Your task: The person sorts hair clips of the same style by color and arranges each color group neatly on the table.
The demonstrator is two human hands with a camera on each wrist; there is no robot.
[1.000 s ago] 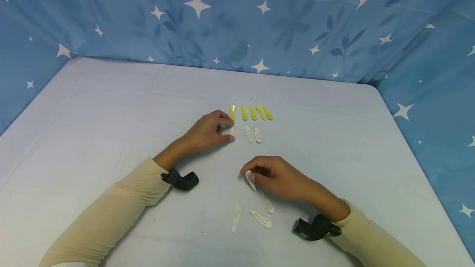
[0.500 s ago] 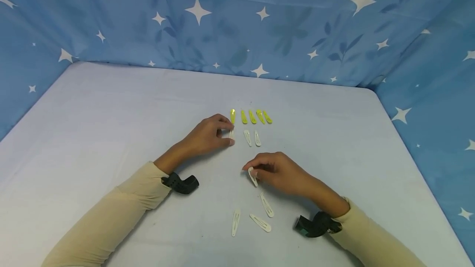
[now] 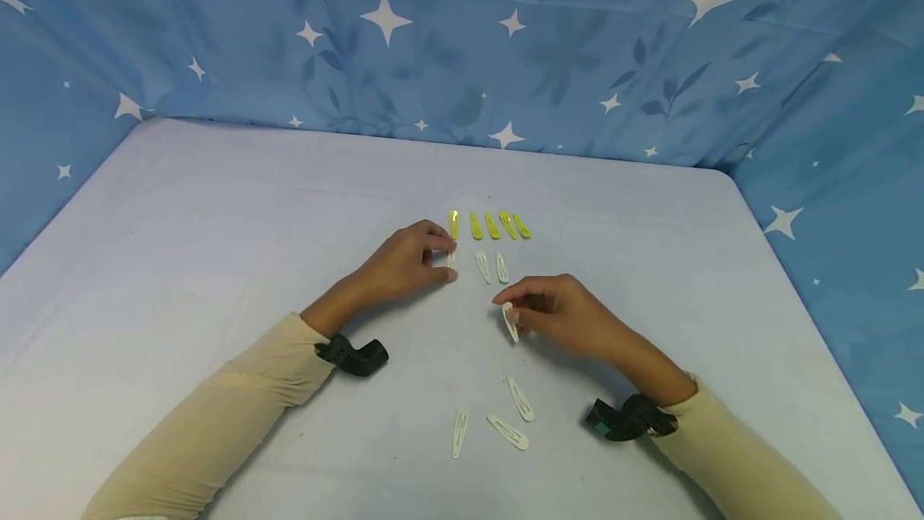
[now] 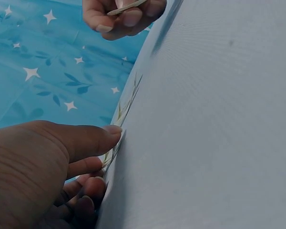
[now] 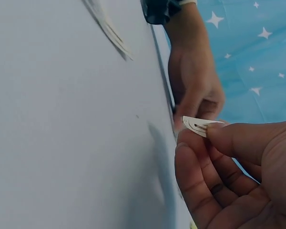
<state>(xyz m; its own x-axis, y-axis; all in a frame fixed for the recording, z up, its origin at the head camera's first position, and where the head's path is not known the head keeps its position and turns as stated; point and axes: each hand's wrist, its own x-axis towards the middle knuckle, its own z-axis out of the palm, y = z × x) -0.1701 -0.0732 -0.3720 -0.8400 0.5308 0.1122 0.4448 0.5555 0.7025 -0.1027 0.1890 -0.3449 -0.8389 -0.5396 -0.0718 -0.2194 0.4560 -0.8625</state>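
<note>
In the head view my right hand (image 3: 566, 313) pinches a white snap hair clip (image 3: 510, 322) between thumb and fingers, raised above the table. The right wrist view shows this hair clip (image 5: 196, 125) tilted at the fingertips. My left hand (image 3: 404, 262) holds another white hair clip (image 3: 451, 259) by its two ends, at the left of a short white row; its fingers partly cover it. Beside it lie two white hair clips, one nearer (image 3: 483, 266) and one farther right (image 3: 502, 267). Behind them runs a row of several yellow hair clips (image 3: 492, 225).
Three loose white hair clips lie nearer the person: one upright in view (image 3: 460, 432), one slanted (image 3: 508, 432) and one above it (image 3: 520, 398). A white cloth covers the table (image 3: 238, 215). A blue starry curtain (image 3: 447, 62) hangs behind it.
My right hand has lifted its white hair clip and moved away from the loose ones, farther up the table and slightly right. The left hand stays at its clip.
</note>
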